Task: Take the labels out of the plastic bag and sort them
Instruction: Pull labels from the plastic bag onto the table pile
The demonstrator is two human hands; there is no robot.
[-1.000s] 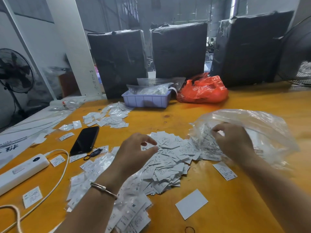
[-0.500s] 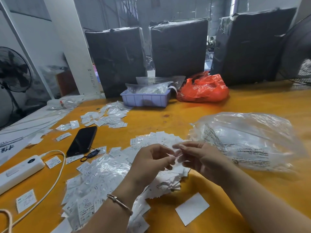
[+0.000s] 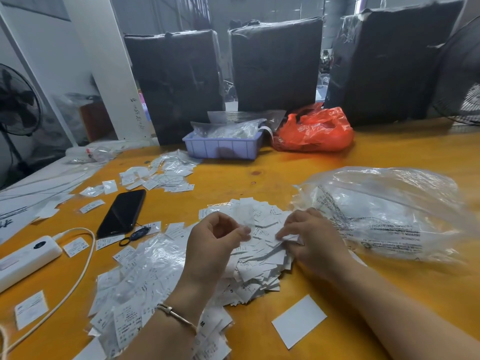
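A heap of small white printed labels [image 3: 259,258] lies on the orange table [image 3: 324,162] in front of me. More labels in clear sleeves [image 3: 135,284] spread to its lower left. The crumpled clear plastic bag [image 3: 389,209] lies just right of the heap, with its mouth towards the heap. My left hand [image 3: 213,248] hovers over the heap's left side, fingers curled, thumb and forefinger pinching a small label. My right hand [image 3: 314,237] rests on the heap's right edge beside the bag's mouth and pinches a few labels at its fingertips.
A black phone [image 3: 122,213], a white power strip [image 3: 28,255] with its cable and scattered single labels lie to the left. A second label pile [image 3: 166,175] lies further back. A lilac tray [image 3: 223,148], a red bag [image 3: 314,131] and black-wrapped bundles stand behind. A white card [image 3: 298,320] lies near me.
My right hand left the bag's mouth and came to the heap. Both hands met over the labels, then drew slightly apart, each pinching labels.
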